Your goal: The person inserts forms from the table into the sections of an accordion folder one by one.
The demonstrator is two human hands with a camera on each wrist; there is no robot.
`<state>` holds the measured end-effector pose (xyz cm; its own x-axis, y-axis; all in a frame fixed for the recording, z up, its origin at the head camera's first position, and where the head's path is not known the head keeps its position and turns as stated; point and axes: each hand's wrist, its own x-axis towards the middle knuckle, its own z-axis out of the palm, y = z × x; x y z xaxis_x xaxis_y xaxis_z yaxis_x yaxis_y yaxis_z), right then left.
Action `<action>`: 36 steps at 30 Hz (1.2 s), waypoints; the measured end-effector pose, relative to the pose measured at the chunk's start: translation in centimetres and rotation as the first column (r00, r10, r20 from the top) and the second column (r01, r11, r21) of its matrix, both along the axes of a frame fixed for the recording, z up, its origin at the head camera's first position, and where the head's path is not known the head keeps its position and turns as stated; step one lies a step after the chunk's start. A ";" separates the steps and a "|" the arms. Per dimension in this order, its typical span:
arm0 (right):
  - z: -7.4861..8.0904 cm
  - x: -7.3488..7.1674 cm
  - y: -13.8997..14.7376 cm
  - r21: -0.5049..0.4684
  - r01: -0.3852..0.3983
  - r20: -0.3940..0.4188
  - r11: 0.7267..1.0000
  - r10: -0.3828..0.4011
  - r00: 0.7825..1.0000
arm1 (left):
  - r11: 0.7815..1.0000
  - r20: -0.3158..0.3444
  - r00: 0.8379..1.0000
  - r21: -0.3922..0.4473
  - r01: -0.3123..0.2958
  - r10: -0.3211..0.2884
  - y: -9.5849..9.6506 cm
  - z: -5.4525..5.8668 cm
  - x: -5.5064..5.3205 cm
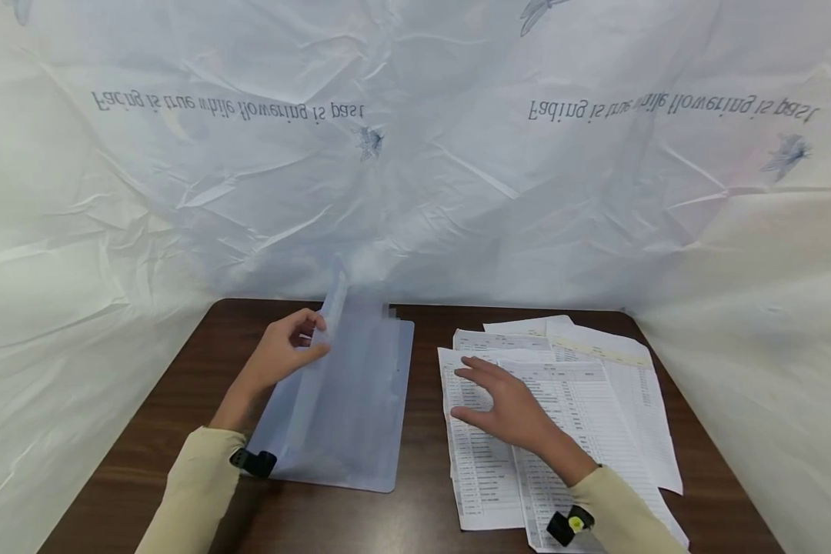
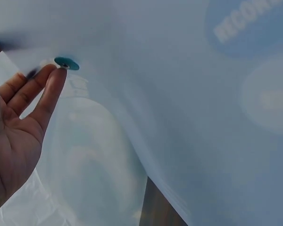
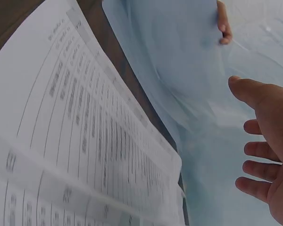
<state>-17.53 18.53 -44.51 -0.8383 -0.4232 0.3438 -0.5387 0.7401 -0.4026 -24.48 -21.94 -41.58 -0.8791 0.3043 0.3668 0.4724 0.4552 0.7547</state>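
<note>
A translucent blue plastic document folder (image 1: pixel 367 400) lies on the left half of the table, its cover flap raised. My left hand (image 1: pixel 281 352) holds the edge of that flap between thumb and fingers. The left wrist view shows the fingertips by a teal round button (image 2: pixel 66 63) on the plastic, with part of a printed word (image 2: pixel 247 20) at upper right. Over the spread of printed sheets (image 1: pixel 481 469) hovers my right hand (image 1: pixel 508 404), fingers spread and nothing in its grasp. Those sheets overlap one another and carry rows of table text.
The dark wooden table (image 1: pixel 429 508) shows between the folder and the papers. Behind and beside it hangs a wrinkled white sheet (image 1: pixel 429 192) with printed lettering. Black wrist cameras sit on both sleeves.
</note>
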 end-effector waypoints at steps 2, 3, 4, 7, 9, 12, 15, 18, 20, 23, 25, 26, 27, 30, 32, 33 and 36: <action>0.2 0.2 1.1 -0.009 0.029 -0.010 1.000 -0.029 1.000 | 1.000 0.021 1.000 0.012 0.015 -0.015 -0.2 0.0 0.0; 0.2 0.2 1.7 -0.011 0.048 -0.012 0.999 -0.048 0.999 | 1.000 0.029 0.999 0.017 0.023 -0.024 -0.3 0.0 0.0; 0.3 0.3 2.3 -0.015 0.064 -0.008 0.998 -0.064 0.998 | 0.999 0.037 0.999 0.023 0.031 -0.032 -0.4 -0.1 0.0; 0.3 0.5 4.0 -0.020 0.123 0.002 0.992 -0.123 0.992 | 0.999 0.044 0.998 0.030 0.044 -0.046 -0.6 -0.2 -0.1; 0.2 0.7 5.2 -0.017 0.156 0.001 0.988 -0.156 0.988 | 0.998 0.032 0.998 0.029 0.050 -0.051 -0.7 -0.4 -0.3; 0.1 0.9 6.9 -0.016 0.203 -0.003 0.979 -0.203 0.979 | 0.999 0.017 0.999 0.030 0.041 -0.042 -0.8 -0.6 -0.3; 0.1 1.3 8.7 -0.025 0.249 -0.003 0.968 -0.249 0.969 | 0.999 0.006 1.000 0.032 0.025 -0.025 -0.9 -0.8 -0.3; 0.1 1.7 10.6 -0.030 0.296 0.009 0.955 -0.296 0.955 | 0.998 0.006 1.000 0.056 0.019 -0.020 -0.9 -0.9 -0.4; 0.0 1.9 11.9 -0.032 0.323 0.012 0.946 -0.323 0.946 | 0.998 0.003 1.000 0.066 0.019 -0.019 -0.9 -1.0 -0.4; -0.3 2.3 13.6 -0.027 0.368 0.027 0.930 -0.367 0.930 | 0.996 0.001 1.000 0.081 0.019 -0.019 -0.9 -1.0 -0.4; -0.4 2.6 14.6 -0.024 0.406 0.045 0.914 -0.404 0.913 | 0.996 0.001 1.000 0.084 0.016 -0.017 -0.9 -0.9 -0.4; -0.5 2.8 15.1 -0.019 0.427 0.056 0.904 -0.425 0.903 | 0.996 0.001 1.000 0.086 0.014 -0.014 -0.9 -0.9 -0.4; -0.6 3.0 15.6 -0.012 0.447 0.066 0.895 -0.445 0.893 | 0.996 0.000 1.000 0.088 0.012 -0.012 -0.9 -0.9 -0.4; -1.0 3.5 17.2 0.008 0.493 0.108 0.870 -0.491 0.865 | 0.997 -0.010 1.000 0.081 0.011 -0.011 -0.9 -0.9 -0.4; -1.3 3.8 18.2 0.024 0.517 0.127 0.856 -0.515 0.847 | 0.997 -0.014 1.000 0.081 0.012 -0.011 -1.0 -0.8 -0.4; -1.5 4.0 18.6 0.037 0.532 0.152 0.846 -0.531 0.833 | 0.997 -0.014 1.000 0.081 0.014 -0.013 -1.0 -0.8 -0.4; -1.8 4.3 19.8 0.076 0.577 0.236 0.813 -0.577 0.782 | 0.997 -0.012 1.000 0.080 0.014 -0.013 -1.0 -0.6 -0.3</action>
<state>-13.26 38.29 -46.34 -0.9807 0.1663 0.1025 0.1014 0.8817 -0.4607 -24.82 -22.97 -42.13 -0.8707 0.2855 0.4004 0.4869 0.3873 0.7829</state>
